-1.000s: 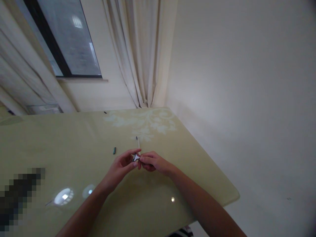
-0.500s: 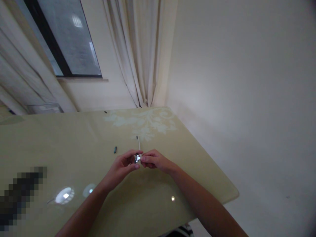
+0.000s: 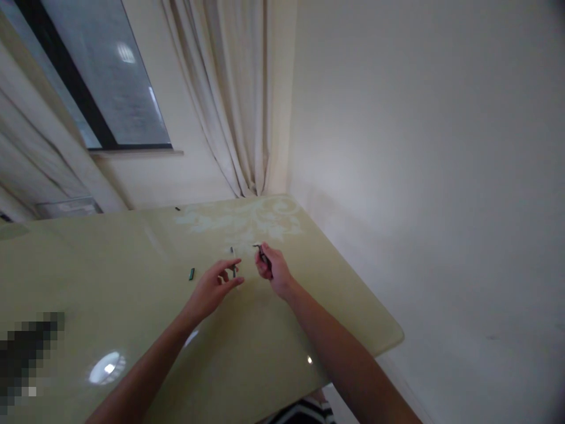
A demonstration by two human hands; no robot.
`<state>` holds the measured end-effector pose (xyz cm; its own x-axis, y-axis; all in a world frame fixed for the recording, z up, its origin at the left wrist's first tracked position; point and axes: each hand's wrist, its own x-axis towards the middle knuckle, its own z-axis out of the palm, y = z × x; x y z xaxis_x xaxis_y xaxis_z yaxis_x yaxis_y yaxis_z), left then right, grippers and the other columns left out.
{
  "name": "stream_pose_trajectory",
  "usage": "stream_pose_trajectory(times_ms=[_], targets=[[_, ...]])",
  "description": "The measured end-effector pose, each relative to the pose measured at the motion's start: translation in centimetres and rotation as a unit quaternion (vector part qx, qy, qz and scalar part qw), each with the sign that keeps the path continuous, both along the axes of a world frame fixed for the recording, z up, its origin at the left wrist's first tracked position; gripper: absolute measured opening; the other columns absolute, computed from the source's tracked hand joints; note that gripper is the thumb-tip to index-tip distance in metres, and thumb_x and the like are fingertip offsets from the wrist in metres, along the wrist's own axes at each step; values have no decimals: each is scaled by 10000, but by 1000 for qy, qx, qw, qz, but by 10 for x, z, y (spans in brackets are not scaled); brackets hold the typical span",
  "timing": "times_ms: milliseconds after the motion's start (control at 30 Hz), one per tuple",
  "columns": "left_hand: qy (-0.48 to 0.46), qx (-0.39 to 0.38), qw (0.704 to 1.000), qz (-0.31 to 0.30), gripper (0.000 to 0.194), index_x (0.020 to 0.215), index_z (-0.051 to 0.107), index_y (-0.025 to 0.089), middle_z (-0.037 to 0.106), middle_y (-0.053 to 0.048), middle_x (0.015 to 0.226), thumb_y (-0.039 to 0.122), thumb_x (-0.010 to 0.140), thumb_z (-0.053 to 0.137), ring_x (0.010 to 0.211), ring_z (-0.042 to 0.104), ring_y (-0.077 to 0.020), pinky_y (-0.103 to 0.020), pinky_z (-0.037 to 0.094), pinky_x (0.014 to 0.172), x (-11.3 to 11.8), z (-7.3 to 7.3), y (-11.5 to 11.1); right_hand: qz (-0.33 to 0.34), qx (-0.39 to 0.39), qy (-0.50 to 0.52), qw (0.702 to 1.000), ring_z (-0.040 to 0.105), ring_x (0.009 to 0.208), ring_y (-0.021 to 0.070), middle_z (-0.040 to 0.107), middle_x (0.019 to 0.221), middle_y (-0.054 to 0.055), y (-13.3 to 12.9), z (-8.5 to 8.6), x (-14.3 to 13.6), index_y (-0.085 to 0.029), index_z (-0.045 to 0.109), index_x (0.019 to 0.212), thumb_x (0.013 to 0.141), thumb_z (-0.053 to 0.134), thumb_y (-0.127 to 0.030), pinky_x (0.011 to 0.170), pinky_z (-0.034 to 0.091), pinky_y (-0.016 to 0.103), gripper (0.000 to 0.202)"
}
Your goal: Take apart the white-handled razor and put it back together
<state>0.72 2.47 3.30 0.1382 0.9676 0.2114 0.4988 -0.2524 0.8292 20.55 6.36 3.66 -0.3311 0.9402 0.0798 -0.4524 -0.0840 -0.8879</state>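
My left hand (image 3: 216, 291) has thumb and forefinger around a small, thin dark piece (image 3: 234, 271), held upright between them. Closed around a dark-handled tool (image 3: 265, 257) is my right hand (image 3: 274, 272), just right of the left one. The tool has a short crosspiece at its tip and looks like a razor handle; its lower part is hidden in my palm. Beyond my left fingers a slim white stick with a dark end (image 3: 232, 250) lies on the table. A small dark-green block (image 3: 191, 274) rests to the left of that hand.
The glossy pale table (image 3: 265, 353) has a white floral pattern near its far corner. A tiny dark item (image 3: 177, 208) lies by the back edge. Curtains (image 3: 220, 88) hang behind, and a plain wall (image 3: 419, 147) stands on the right. A pixelated dark shape (image 3: 26, 353) covers the left.
My hands have moved apart. The right hand has drawn away with the tool and turned its tip upward, while the left keeps the dark piece. The view has shifted slightly right.
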Motion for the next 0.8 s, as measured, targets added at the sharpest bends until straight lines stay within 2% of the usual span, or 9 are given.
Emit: stream_pose_trajectory(times_ms=[100, 200, 233, 333, 433, 533, 633, 700, 800], targets=[[130, 39, 989, -54, 485, 1226, 733, 224, 713, -59, 993, 442, 794, 752, 824, 618, -189, -309, 491, 778, 33, 1, 25, -125, -29, 41, 991, 174, 375, 50, 296, 469, -112, 20, -2, 15, -205, 532, 700, 789, 620, -756, 379, 112, 213, 565], [254, 28, 963, -86, 508, 1244, 732, 237, 738, -73, 1081, 422, 773, 785, 940, 647, -236, -350, 464, 872, 72, 4, 55, -210, -42, 57, 975, 177, 367, 55, 292, 458, -114, 32, -4, 31, -216, 503, 694, 796, 597, -755, 363, 120, 215, 557], [287, 11, 955, -72, 516, 1245, 732, 256, 735, -75, 1128, 432, 764, 794, 1000, 649, -256, -363, 452, 902, 84, 4, 65, -224, -47, 56, 972, 178, 365, 57, 292, 456, -113, 35, -5, 35, -218, 495, 691, 806, 583, -752, 360, 124, 217, 553], [303, -14, 951, -53, 506, 1224, 742, 256, 737, -85, 1137, 425, 751, 795, 1080, 642, -298, -368, 446, 884, 107, 0, 93, -244, -67, 41, 967, 185, 359, 64, 286, 448, -113, 38, -9, 43, -226, 471, 683, 836, 540, -747, 356, 131, 226, 547], [302, -32, 951, -61, 502, 1230, 733, 251, 747, -46, 1020, 448, 769, 762, 963, 675, -244, -308, 455, 795, 116, -5, 111, -253, -76, 37, 964, 206, 360, 70, 288, 448, -109, 39, -11, 44, -230, 459, 680, 855, 527, -742, 356, 135, 234, 546], [301, -26, 951, -69, 597, 1295, 689, 219, 742, -53, 1010, 454, 753, 776, 952, 677, -236, -293, 458, 786, 116, -6, 111, -250, -89, 38, 963, 208, 364, 68, 294, 447, -108, 39, -13, 42, -228, 455, 669, 851, 544, -731, 358, 135, 234, 542], [298, 1, 953, -64, 694, 1380, 622, 200, 726, -94, 1108, 431, 748, 793, 1086, 646, -278, -335, 450, 888, 103, -3, 90, -241, -91, 36, 966, 195, 370, 62, 291, 455, -112, 38, -14, 40, -225, 457, 668, 836, 562, -727, 364, 128, 227, 539], [293, 21, 954, -51, 595, 1375, 623, 237, 711, -90, 1156, 413, 818, 733, 1135, 624, -279, -374, 424, 961, 81, -2, 69, -230, -86, 31, 969, 192, 374, 61, 283, 460, -113, 36, -14, 38, -223, 464, 670, 833, 560, -732, 371, 126, 221, 544], [295, 63, 953, -10, 356, 1202, 725, 300, 717, -60, 1141, 444, 884, 653, 1143, 618, -278, -415, 403, 992, 23, -5, 37, -206, -86, 11, 975, 186, 377, 58, 280, 461, -113, 30, -11, 33, -217, 486, 667, 830, 566, -729, 376, 125, 218, 544]])
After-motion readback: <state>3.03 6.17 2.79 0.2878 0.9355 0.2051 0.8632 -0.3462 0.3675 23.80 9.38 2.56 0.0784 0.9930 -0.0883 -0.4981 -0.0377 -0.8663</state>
